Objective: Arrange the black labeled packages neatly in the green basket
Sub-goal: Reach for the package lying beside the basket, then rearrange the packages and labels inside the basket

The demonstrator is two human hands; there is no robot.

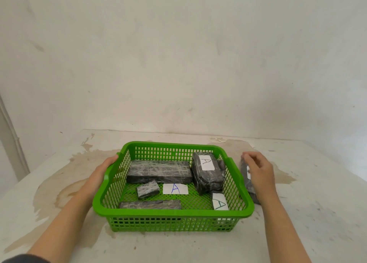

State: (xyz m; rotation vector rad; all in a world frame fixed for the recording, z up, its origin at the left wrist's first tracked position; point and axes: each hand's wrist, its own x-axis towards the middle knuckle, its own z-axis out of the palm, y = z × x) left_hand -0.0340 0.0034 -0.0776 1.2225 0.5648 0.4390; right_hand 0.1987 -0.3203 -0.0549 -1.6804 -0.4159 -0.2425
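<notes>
A green mesh basket (pixel 170 213) stands on the table in front of me. Inside lie a long black package (pixel 158 171) at the back, a thick one with an "A" label (pixel 208 171) at the right, a small one (pixel 148 189), a flat one (pixel 150 204) along the front wall, and one with an "A" label (pixel 219 201) in the front right corner. A loose white "A" card (pixel 175 189) rests on the basket floor. My left hand (pixel 101 173) grips the basket's left rim. My right hand (pixel 258 169) rests on a black package (pixel 247 180) lying outside the basket's right wall.
The table (pixel 297 233) is pale and stained, with a brown water mark left of the basket. A bare white wall rises right behind the table's back edge. A grey pipe (pixel 12 135) runs down at far left.
</notes>
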